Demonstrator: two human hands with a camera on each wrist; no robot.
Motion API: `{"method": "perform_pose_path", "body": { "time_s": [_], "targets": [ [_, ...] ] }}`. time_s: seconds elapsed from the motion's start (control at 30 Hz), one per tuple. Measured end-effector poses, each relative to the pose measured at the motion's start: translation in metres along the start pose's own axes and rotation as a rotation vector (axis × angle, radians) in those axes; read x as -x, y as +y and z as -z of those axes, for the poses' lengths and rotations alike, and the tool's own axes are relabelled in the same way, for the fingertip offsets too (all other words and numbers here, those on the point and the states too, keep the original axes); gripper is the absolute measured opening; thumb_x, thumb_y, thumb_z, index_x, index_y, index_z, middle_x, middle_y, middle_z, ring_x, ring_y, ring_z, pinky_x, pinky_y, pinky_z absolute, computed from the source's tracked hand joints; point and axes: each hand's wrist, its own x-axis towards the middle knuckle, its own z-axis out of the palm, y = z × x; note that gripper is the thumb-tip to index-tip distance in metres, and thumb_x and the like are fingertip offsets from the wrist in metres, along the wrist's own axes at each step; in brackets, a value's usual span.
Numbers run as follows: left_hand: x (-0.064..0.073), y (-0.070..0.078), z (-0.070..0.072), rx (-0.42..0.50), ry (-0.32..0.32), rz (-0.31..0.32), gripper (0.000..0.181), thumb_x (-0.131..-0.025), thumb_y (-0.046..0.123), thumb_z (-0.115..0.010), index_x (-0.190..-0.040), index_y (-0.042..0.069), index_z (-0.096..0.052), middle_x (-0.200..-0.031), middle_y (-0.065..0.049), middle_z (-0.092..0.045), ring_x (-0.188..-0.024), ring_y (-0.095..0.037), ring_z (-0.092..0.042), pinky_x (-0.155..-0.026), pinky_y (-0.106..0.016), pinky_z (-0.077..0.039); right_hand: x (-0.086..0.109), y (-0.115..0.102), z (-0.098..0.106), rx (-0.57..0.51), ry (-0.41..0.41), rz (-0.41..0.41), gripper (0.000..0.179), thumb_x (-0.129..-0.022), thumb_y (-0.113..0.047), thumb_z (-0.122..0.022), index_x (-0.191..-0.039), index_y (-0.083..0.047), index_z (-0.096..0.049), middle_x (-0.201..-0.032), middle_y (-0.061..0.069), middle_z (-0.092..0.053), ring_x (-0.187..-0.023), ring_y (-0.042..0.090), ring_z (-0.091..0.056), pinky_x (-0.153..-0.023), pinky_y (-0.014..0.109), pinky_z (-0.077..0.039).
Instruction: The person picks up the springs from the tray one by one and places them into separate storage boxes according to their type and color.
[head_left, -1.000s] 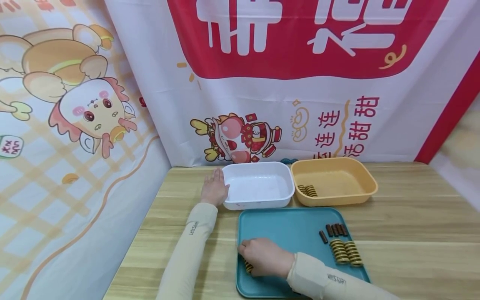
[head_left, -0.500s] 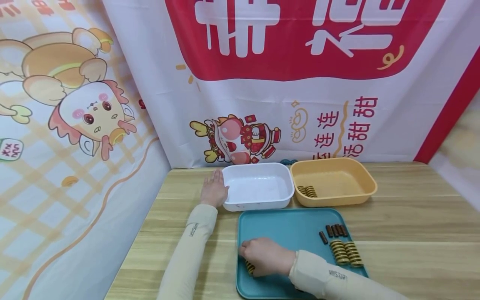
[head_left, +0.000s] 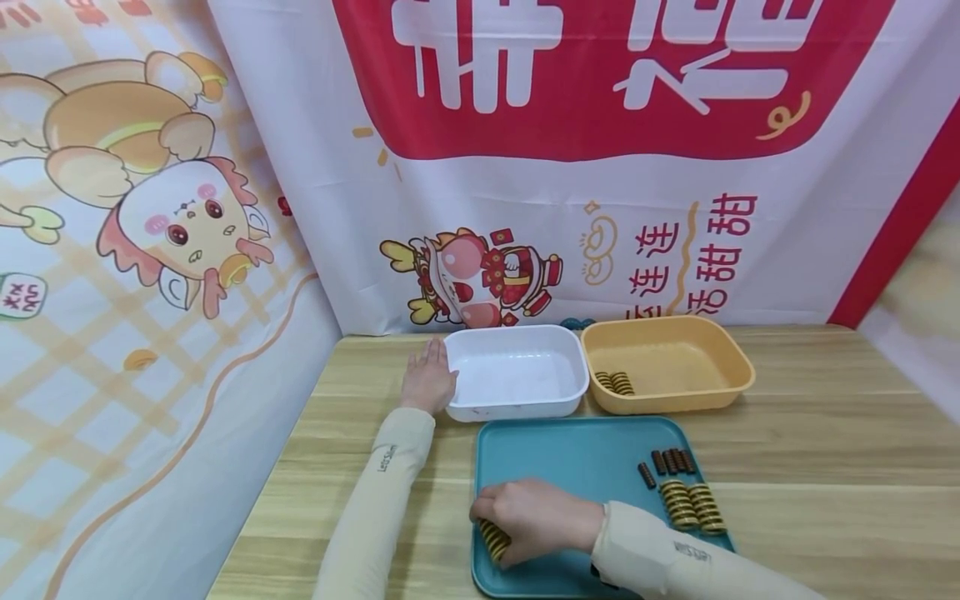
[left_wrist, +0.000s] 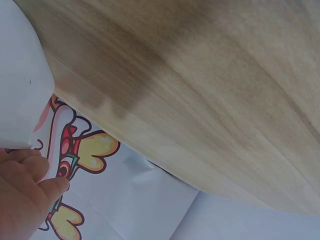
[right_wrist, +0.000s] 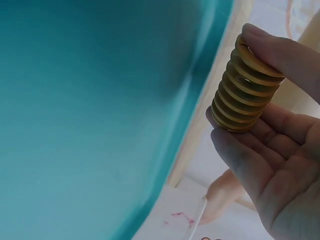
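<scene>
My right hand [head_left: 536,517] pinches a gold-yellow coil spring [right_wrist: 245,90] between thumb and fingertips, over the left side of the teal tray [head_left: 570,450]. In the right wrist view the spring is tilted, with the thumb at one end and fingers at the other. My left hand [head_left: 429,379] rests against the left side of a white plastic container [head_left: 517,410], fingers extended along its rim. Two more gold-yellow springs [head_left: 692,507] lie side by side at the tray's right, below several small dark brown springs [head_left: 673,461].
An orange-yellow container [head_left: 675,402] stands right of the white one and holds gold-yellow springs [head_left: 615,382] in its left front corner. Both containers sit behind the tray on the wooden table [head_left: 825,433]. A printed cloth [head_left: 487,192] hangs behind.
The right hand has shifted slightly with the spring, which now shows more clearly between its fingers. The left hand and the containers have stayed in place.
</scene>
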Motion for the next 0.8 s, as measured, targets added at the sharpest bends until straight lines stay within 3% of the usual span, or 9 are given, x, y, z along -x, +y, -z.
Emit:
{"method": "perform_pose_path", "body": {
  "time_s": [0.1,0.27,0.43,0.6,0.8],
  "targets": [
    [0.000,-0.001,-0.001,-0.005,-0.006,-0.001,0.064,-0.101,0.033,-0.037,-0.147,-0.007,-0.017,-0.155,-0.020,-0.014,-0.143,-0.030,-0.009,-0.114,-0.049,-0.009,0.002,-0.001,0.005,-0.050,-0.003,0.004,0.047,-0.069,-0.025,-0.084,-0.110,-0.013,-0.064,-0.101,-0.009,-0.062,-0.084,-0.003,-0.055,-0.069,0.010,-0.046],
    [0.000,-0.001,-0.001,-0.002,-0.008,-0.002,0.065,-0.101,0.033,-0.037,-0.147,-0.007,-0.016,-0.155,-0.020,-0.013,-0.143,-0.031,-0.010,-0.114,-0.049,-0.009,0.006,0.002,0.013,-0.242,-0.017,0.017,0.048,-0.074,-0.022,-0.082,-0.116,-0.008,-0.062,-0.109,-0.005,-0.063,-0.095,-0.002,-0.055,-0.080,0.010,-0.044],
    [0.000,0.000,0.000,-0.006,-0.010,-0.003,0.064,-0.101,0.033,-0.036,-0.147,-0.007,-0.017,-0.155,-0.020,-0.014,-0.143,-0.031,-0.010,-0.114,-0.049,-0.010,0.011,0.009,0.019,-0.372,0.005,0.035,0.048,-0.076,-0.021,-0.081,-0.117,-0.007,-0.061,-0.111,-0.003,-0.062,-0.097,-0.002,-0.054,-0.082,0.012,-0.045],
    [0.000,0.000,0.000,-0.001,-0.006,-0.004,0.064,-0.101,0.032,-0.037,-0.147,-0.008,-0.017,-0.154,-0.021,-0.015,-0.143,-0.031,-0.011,-0.114,-0.049,-0.011,0.015,0.015,0.023,-0.450,0.027,-0.001,0.049,-0.075,-0.021,-0.081,-0.118,-0.009,-0.061,-0.110,-0.007,-0.061,-0.094,-0.002,-0.053,-0.082,0.016,-0.047],
    [0.000,0.000,0.000,0.003,-0.005,-0.004,0.064,-0.101,0.032,-0.037,-0.147,-0.008,-0.017,-0.154,-0.020,-0.014,-0.143,-0.031,-0.010,-0.114,-0.049,-0.010,0.020,0.021,0.029,-0.631,0.045,-0.042,0.049,-0.074,-0.017,-0.081,-0.118,-0.006,-0.060,-0.109,-0.008,-0.060,-0.099,0.001,-0.055,-0.087,0.022,-0.050]
  ]
}}
